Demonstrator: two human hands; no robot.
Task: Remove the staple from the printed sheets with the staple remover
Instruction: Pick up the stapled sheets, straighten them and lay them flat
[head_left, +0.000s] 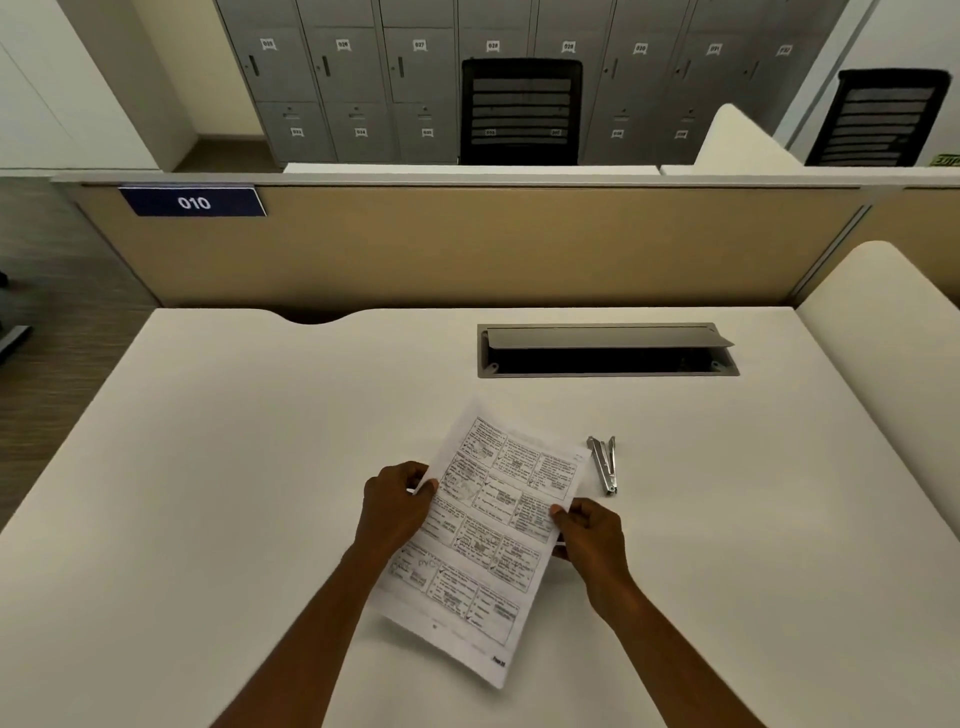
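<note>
My left hand (397, 499) and right hand (589, 530) pinch the white printed sheets (483, 535) by their edges, tilting them to find the staple; the slim metal staple remover (604, 464) lies untouched on the pale tabletop (234, 467).

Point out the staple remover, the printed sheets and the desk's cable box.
staple remover (603, 465): head view, middle of its metal body.
printed sheets (483, 535): head view, centre of the top page.
cable box (602, 336): head view, its flap.
</note>
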